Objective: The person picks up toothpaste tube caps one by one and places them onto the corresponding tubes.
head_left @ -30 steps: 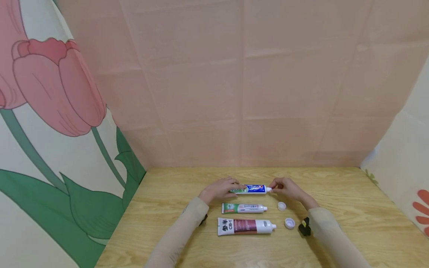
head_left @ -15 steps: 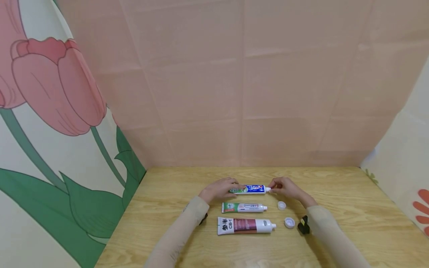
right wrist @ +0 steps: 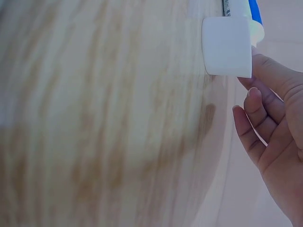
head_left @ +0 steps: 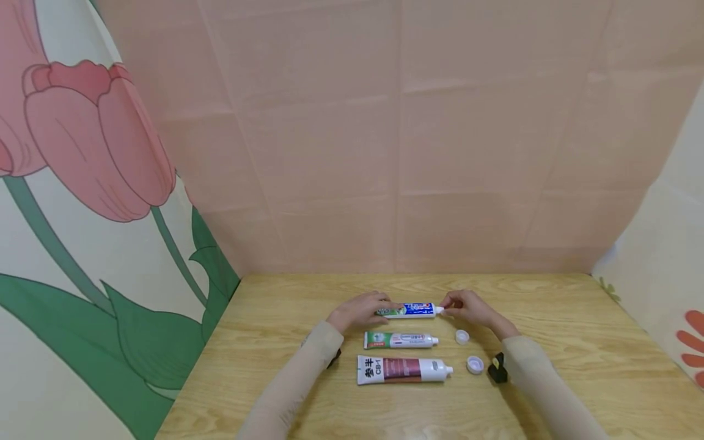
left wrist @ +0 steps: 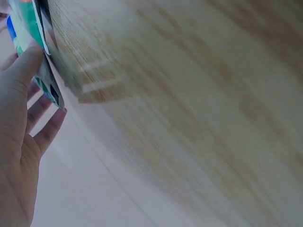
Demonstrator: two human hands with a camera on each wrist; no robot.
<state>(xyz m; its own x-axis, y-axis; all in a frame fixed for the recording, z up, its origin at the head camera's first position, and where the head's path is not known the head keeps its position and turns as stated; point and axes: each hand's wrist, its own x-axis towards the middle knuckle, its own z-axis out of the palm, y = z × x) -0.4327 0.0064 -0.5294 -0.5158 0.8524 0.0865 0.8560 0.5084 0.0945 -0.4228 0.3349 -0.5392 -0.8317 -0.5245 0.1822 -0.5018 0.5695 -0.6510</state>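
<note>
"What's furthest left?"

"A painted pink tulip point(head_left: 99, 140) on the wall. Then comes a beige left sleeve point(head_left: 297, 382), and the left hand point(head_left: 360, 310) beyond its cuff."

"What is that hand doing?"

"Grasping the tail end of a blue-and-green tube point(head_left: 419, 310): thumb on one side, other fingers on the opposite side, as the left wrist view shows."

"And where does the tube lie?"

"On its side near the back of the table point(head_left: 577, 324), farthest of three in a column, its white tip point(head_left: 439, 310) pointing right. Nearer the person lies a green-and-white tube point(head_left: 400, 340), and nearest a larger maroon-and-white tube point(head_left: 403, 370) marked CB-1. Both also point right."

"Next?"

"A small white cap point(head_left: 462, 337) just beyond the green-and-white tube's nozzle, and a larger white cap point(head_left: 475, 365) beside the maroon one's. Both are apart from the tubes."

"The right hand point(head_left: 470, 307)?"

"Behind those caps. Thumb and forefinger pinch the far tube's white tip; I can't tell whether that's cap or nozzle. The remaining fingers are loosely bent."

"Further right?"

"A black device point(head_left: 497, 368) at the wrist, the right sleeve point(head_left: 541, 373), then a red painted flower point(head_left: 694, 342) on the wall."
</note>
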